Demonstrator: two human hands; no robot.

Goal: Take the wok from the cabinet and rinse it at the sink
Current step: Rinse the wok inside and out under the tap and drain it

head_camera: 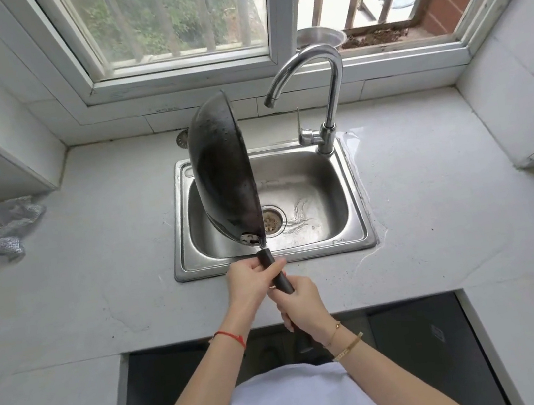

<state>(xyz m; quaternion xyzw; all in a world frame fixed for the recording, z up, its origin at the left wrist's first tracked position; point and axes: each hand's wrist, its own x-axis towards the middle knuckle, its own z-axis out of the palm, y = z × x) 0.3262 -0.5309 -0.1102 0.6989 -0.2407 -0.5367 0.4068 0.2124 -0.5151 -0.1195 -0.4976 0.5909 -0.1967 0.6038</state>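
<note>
1. Both of my hands are wrapped around the one dark handle (278, 275) of the wok (222, 170): my left hand (253, 282) grips it nearer the pan, thumb lying across the top, and my right hand (301, 304) holds the lower end just behind, fingers curled round it.
2. Head view, orientation: I hold the wok on edge above the left half of the sink (354, 196), its blackened, wet-beaded underside turned toward 9 o'clock and its hollow toward 3 o'clock, facing the faucet (321, 90). Its long axis runs from the handle at 6 o'clock up to the far rim at about 12 o'clock, leaning slightly toward 11. The far rim reaches past the back of the sink to the tiled ledge under the window (170, 26).
3. Counts: one wok, one sink with one drain (273, 220), one curved faucet whose spout points to 9 o'clock toward the wok, no stream visible. One crumpled silvery cloth (3, 231) lies on the countertop (94, 262) well apart at 9 o'clock. One metal bowl (320, 38) sits on the sill behind the faucet.
4. Pose: both my forearms come up from 6 o'clock and converge at the handle over the sink's near edge. A red string (230, 338) circles my left wrist; two gold bracelets (345, 343) sit on my right.
</note>
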